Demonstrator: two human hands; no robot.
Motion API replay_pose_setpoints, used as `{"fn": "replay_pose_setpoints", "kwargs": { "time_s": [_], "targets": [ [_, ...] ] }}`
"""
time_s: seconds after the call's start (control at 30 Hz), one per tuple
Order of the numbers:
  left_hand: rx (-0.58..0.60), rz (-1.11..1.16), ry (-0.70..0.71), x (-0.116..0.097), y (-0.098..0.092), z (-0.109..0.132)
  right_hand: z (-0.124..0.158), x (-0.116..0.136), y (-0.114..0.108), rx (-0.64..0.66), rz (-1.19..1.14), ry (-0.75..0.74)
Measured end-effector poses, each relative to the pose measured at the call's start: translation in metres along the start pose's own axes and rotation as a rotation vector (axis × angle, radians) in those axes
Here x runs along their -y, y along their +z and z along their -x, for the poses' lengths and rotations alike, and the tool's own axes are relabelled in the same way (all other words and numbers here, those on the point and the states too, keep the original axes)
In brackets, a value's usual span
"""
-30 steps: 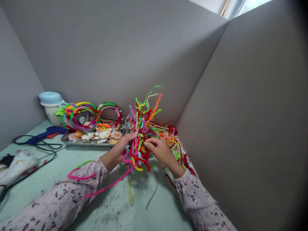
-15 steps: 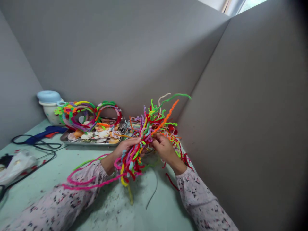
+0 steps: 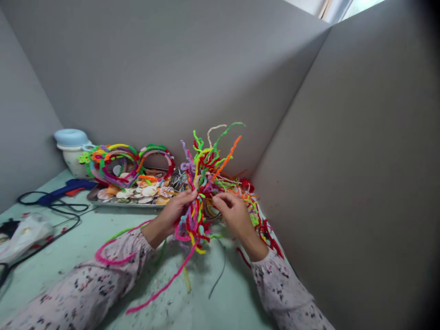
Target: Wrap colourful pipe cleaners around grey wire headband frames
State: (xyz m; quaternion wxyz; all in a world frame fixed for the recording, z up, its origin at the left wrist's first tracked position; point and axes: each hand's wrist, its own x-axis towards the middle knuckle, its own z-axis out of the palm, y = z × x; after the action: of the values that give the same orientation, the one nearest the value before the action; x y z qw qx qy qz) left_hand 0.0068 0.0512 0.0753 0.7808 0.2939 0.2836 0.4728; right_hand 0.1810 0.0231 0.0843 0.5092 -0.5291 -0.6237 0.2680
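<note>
A tangled bunch of colourful pipe cleaners (image 3: 202, 178) stands upright between both hands above the pale green table (image 3: 103, 229). My left hand (image 3: 175, 213) is closed around the bunch's middle from the left. My right hand (image 3: 233, 213) pinches strands on its right side. Long pink strands (image 3: 161, 286) trail from the bunch down over my left sleeve and the table. More loose pipe cleaners (image 3: 254, 211) lie heaped behind my right hand against the grey wall.
A metal tray (image 3: 103, 200) of shells stands at the back, with pipe-cleaner-wrapped hoops (image 3: 120, 162) leaning over it. A white pot with a blue lid (image 3: 72, 149) sits far left. A blue glue gun (image 3: 62, 190), black cables and a plastic bag (image 3: 20, 233) lie left. Grey partition walls enclose the table.
The bunch has swung back upright from a rightward tilt half a second ago. The trailing pink strands have shifted lower on the table. Both hands keep their hold.
</note>
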Motion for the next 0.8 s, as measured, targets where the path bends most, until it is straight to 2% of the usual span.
{"fn": "replay_pose_setpoints", "kwargs": {
  "time_s": [0.07, 0.1, 0.2, 0.3, 0.43, 0.57, 0.7, 0.8],
  "targets": [
    [0.039, -0.017, 0.024, 0.002, 0.003, 0.002, 0.001, 0.001, 0.007, 0.169, -0.197, 0.137],
    [0.055, -0.025, 0.035, 0.003, 0.003, 0.002, 0.000, 0.000, 0.011, 0.201, -0.295, 0.194],
    [0.089, -0.056, 0.046, 0.005, 0.003, 0.003, 0.000, -0.005, 0.020, 0.185, -0.536, 0.305],
    [0.135, -0.078, 0.048, 0.006, 0.004, 0.004, 0.000, -0.008, 0.023, 0.157, -0.659, 0.358],
    [0.143, -0.051, 0.018, 0.006, 0.008, 0.006, 0.000, -0.008, 0.023, 0.096, -0.695, 0.374],
    [0.104, 0.016, 0.017, 0.009, 0.012, 0.007, -0.001, -0.007, 0.024, 0.089, -0.669, 0.372],
    [0.032, 0.055, -0.003, 0.015, 0.009, 0.005, -0.001, -0.007, 0.027, 0.082, -0.542, 0.327],
    [0.031, 0.071, -0.047, 0.016, 0.005, 0.000, 0.002, -0.010, 0.031, 0.044, -0.439, 0.260]
  ]
}}
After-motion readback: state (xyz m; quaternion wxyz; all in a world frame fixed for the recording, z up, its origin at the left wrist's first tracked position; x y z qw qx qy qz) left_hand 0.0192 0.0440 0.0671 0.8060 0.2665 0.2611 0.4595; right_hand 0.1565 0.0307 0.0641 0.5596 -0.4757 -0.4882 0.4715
